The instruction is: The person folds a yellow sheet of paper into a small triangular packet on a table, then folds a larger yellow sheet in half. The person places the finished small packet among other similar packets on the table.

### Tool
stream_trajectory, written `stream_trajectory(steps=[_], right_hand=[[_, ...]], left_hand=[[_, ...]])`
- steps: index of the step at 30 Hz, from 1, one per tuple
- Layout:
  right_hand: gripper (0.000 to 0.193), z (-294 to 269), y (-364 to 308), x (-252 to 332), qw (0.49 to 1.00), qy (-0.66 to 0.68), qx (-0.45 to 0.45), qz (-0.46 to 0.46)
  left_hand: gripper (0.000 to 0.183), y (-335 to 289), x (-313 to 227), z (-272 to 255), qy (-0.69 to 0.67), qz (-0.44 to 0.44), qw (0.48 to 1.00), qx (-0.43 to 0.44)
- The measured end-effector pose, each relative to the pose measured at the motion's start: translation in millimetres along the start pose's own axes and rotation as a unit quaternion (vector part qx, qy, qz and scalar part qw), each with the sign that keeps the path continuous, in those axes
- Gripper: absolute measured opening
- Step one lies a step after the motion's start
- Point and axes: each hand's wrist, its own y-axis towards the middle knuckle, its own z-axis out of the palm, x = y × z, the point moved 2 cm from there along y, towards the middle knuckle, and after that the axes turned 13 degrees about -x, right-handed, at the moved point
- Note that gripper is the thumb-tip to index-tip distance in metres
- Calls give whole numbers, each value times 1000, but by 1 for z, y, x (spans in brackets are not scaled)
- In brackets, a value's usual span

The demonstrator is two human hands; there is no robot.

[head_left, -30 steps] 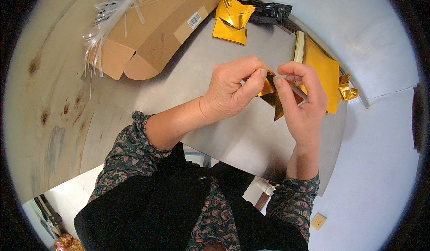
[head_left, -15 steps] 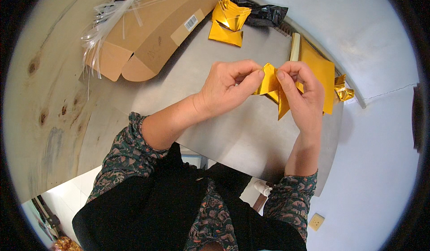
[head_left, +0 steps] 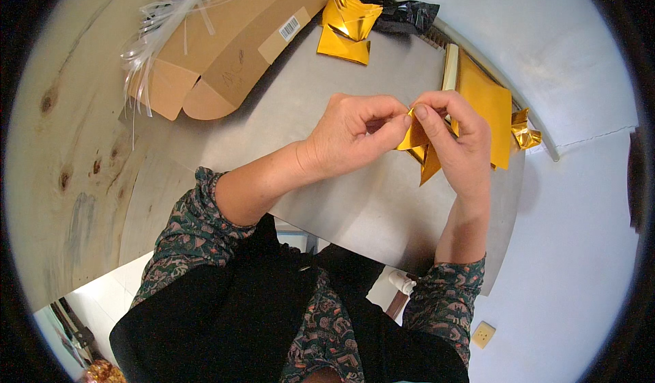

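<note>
A piece of folded gold foil paper (head_left: pixel 429 166) is held up above the grey table, with a pointed corner hanging down. My left hand (head_left: pixel 360 134) pinches its upper edge between thumb and fingers. Close against it, my right hand (head_left: pixel 456 138) grips the same piece, thumb and index finger almost touching the left fingertips. The fingers hide part of the folds. Right behind my right hand lies a stack of flat gold paper sheets (head_left: pixel 492 113).
Folded gold foil pieces (head_left: pixel 343 46) lie at the far side of the table, beside a black plastic bag (head_left: pixel 409 18). An open cardboard box (head_left: pixel 232 69) stands left, with clear plastic strips (head_left: pixel 153 48) over it. Crumpled gold foil (head_left: pixel 525 132) sits at the right edge by the wall.
My fingertips have drawn together at the upper edge of the gold foil paper, and less of its top shows. My left hand has shifted slightly right.
</note>
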Motion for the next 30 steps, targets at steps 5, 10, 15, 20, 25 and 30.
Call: stream_trajectory(steps=[5,10,15,20,25,30], right_hand=[[10,-3,2,-3,999,13,25,21],[10,-3,3,-4,999,0,34,-7],[10,0,2,-10,998,-6,42,-40],[9,1,4,-17,997,36,65,-26],[9,-4,6,-18,992,80,97,20],[9,-7,9,-16,986,116,116,-17]], left_hand=[[27,1,1,-3,-8,-23,999,26],[30,5,6,-4,-7,-64,995,80],[32,6,9,-5,10,-52,994,98],[32,7,13,-3,-18,-78,991,104],[32,10,12,-2,-65,-101,985,123],[35,10,6,-1,-97,-88,979,155]])
